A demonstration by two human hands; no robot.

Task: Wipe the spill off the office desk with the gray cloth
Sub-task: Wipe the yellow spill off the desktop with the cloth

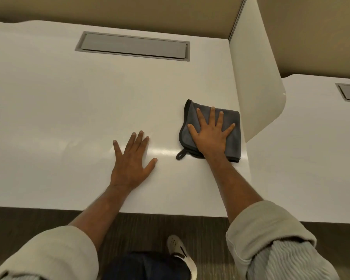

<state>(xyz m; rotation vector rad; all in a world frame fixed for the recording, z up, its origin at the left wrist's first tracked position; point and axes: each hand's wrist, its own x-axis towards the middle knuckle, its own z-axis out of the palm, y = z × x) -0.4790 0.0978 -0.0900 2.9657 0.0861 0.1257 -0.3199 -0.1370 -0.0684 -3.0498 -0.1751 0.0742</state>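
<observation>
Rolled-up pale sleeves (269,235) frame the bottom of the view, with a light shoe (182,253) on the dark floor (38,217) between them. Beyond the near edge of the white tabletop (59,110), the left hand (130,160) lies flat on the bare surface, palm down, fingers straight and slightly fanned, thumb out toward the other hand, holding nothing. Well apart from it, on its thumb side, the right hand (210,134) presses palm down with all five fingers spread wide on the gray cloth (233,142). This folded cloth lies directly under that hand, showing past the fingertips and on both sides, with its dark-edged corner beyond the thumb and a small hanging loop (181,154) sticking out near the wrist. Just past the little-finger side of the right hand stands a white divider panel (255,77). Far beyond both hands a gray cable flap (132,46) is set into the tabletop. No spill can be made out on the surface.
</observation>
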